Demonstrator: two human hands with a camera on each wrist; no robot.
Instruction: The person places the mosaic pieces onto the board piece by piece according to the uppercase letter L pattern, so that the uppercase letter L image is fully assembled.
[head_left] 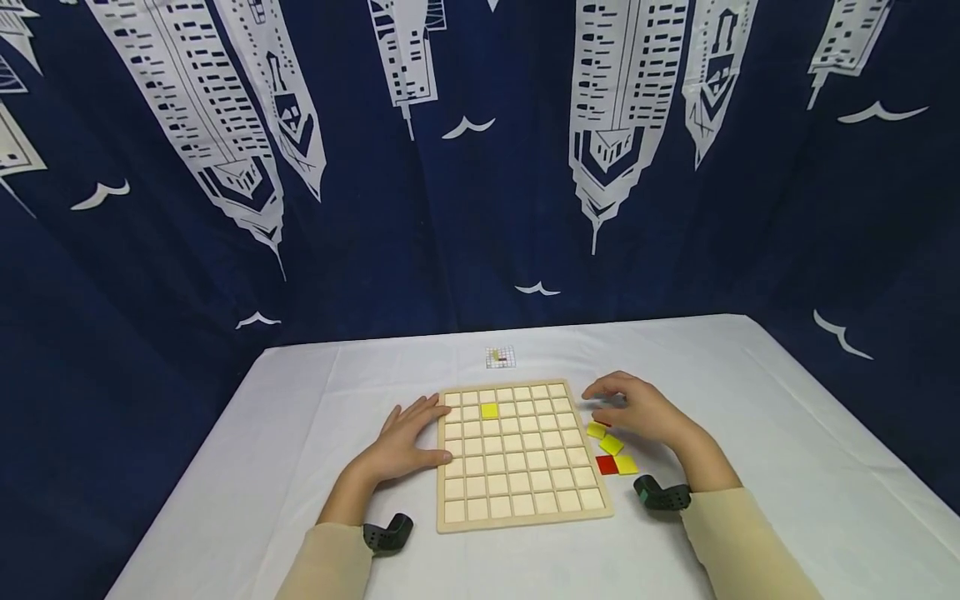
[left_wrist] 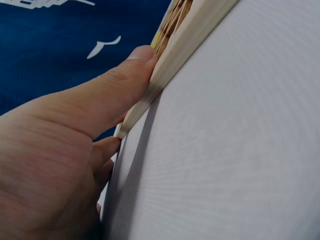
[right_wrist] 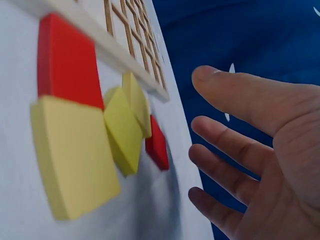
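A wooden grid board (head_left: 525, 522) lies flat, with one yellow square tile (head_left: 490, 411) in its second row from the far side. My left hand (head_left: 405, 442) rests at the board's left edge, thumb (left_wrist: 120, 82) on the rim and fingers spread along the side. To the right of the board, my right hand (head_left: 637, 408) hovers beside loose tiles with its fingers apart, holding nothing. Those tiles are a near red one (right_wrist: 72, 62), a yellow one (right_wrist: 77, 155) touching it, two overlapping yellow ones (right_wrist: 122, 130), and a far red one (right_wrist: 157, 142) partly hidden in the head view.
Beyond the board lies a small card (head_left: 500, 357) printed with a grid and a coloured pattern. White cloth (head_left: 292, 467) covers the table. A dark blue curtain (head_left: 450, 242) with white building prints hangs behind it. Black camera mounts (head_left: 388, 533) sit at both wrists.
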